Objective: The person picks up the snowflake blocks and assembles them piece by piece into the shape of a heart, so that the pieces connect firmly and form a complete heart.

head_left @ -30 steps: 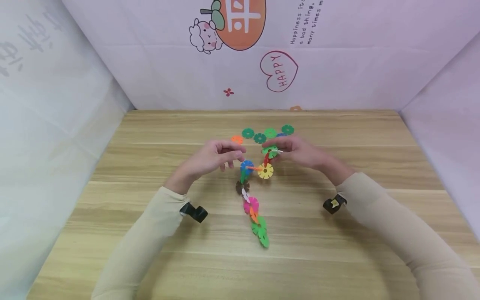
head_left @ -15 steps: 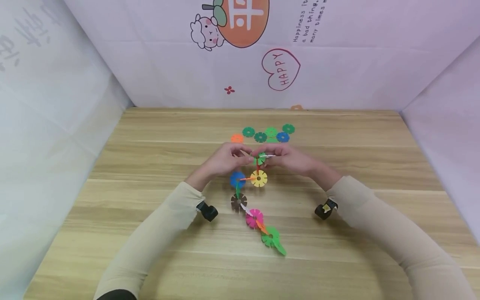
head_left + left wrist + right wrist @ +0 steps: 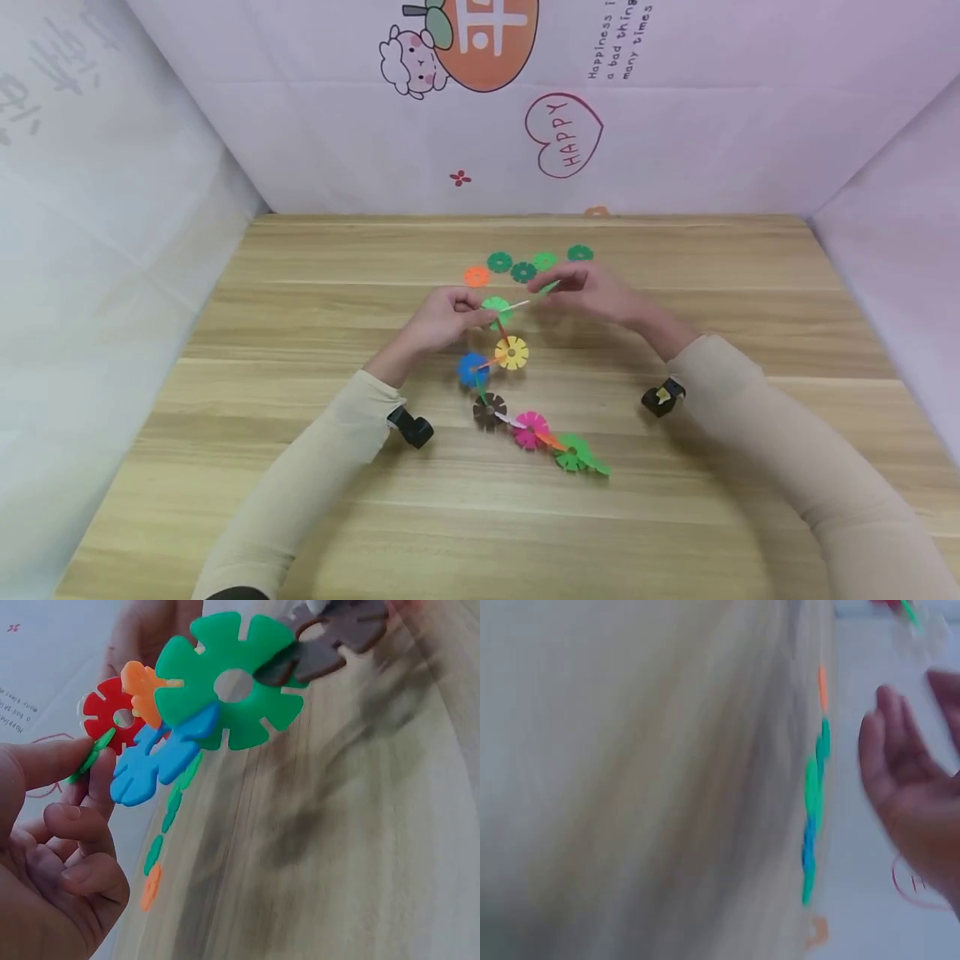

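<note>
A chain of slotted plastic snowflake discs, linked edge to edge, hangs from my left hand (image 3: 442, 321). Thumb and fingers there pinch a light green disc (image 3: 497, 310) at its top end. A white disc (image 3: 514, 307) juts from that one toward my right hand (image 3: 596, 292). Below run a yellow disc (image 3: 512, 353), a blue disc (image 3: 472, 369), a brown disc (image 3: 490, 412) and a pink disc (image 3: 531, 430), with others between. Red (image 3: 109, 712) and green (image 3: 180, 667) discs show large in the left wrist view. In the blurred right wrist view, the right hand's fingers are apart, holding nothing.
Several loose discs lie on the wooden table (image 3: 300, 333) beyond the hands, among them an orange disc (image 3: 477, 277) and a dark green disc (image 3: 580, 252). A printed white cloth (image 3: 337, 150) rises behind the table, with more cloth at both sides.
The left hand has taken the light green disc from the right hand. The right hand has drawn away to the right. The chain's lower end has swung rightward.
</note>
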`<state>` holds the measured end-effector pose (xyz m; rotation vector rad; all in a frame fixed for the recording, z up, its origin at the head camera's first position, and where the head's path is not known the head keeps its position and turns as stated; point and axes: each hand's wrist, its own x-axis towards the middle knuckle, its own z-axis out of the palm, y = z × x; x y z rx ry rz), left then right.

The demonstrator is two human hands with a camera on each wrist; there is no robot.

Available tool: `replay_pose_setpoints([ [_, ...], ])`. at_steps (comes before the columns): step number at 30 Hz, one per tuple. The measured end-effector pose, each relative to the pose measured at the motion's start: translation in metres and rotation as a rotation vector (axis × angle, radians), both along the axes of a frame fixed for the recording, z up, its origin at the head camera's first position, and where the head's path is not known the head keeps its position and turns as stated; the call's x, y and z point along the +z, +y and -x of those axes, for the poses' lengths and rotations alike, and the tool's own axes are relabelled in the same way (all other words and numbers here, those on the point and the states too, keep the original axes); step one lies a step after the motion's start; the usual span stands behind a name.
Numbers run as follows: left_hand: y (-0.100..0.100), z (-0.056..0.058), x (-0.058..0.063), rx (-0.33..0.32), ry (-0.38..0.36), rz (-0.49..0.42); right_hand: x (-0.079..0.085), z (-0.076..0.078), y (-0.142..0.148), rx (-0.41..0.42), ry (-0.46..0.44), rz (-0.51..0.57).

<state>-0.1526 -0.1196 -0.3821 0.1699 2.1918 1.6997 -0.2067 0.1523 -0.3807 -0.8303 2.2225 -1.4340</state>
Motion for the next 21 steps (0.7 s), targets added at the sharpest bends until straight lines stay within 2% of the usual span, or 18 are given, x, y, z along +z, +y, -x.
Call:
replay_pose_setpoints([
  [3,-0.006,-0.002,-0.003,0.021,-0.032,-0.013,-0.001,0.018,0.012,-0.134,0.122,-0.220],
  [5,-0.009,-0.003,-0.005,0.024,-0.040,-0.012,-0.003,0.028,0.018,-0.185,0.132,-0.337],
  [9,-0.012,-0.006,-0.008,0.020,-0.050,0.010,-0.008,0.043,0.024,-0.199,0.082,-0.474],
  [15,-0.012,-0.008,-0.010,0.002,-0.038,0.040,-0.014,0.051,0.022,-0.151,0.123,-0.602],
  [21,-0.014,-0.008,-0.014,0.003,-0.020,0.047,-0.014,0.049,0.019,-0.160,0.113,-0.623],
])
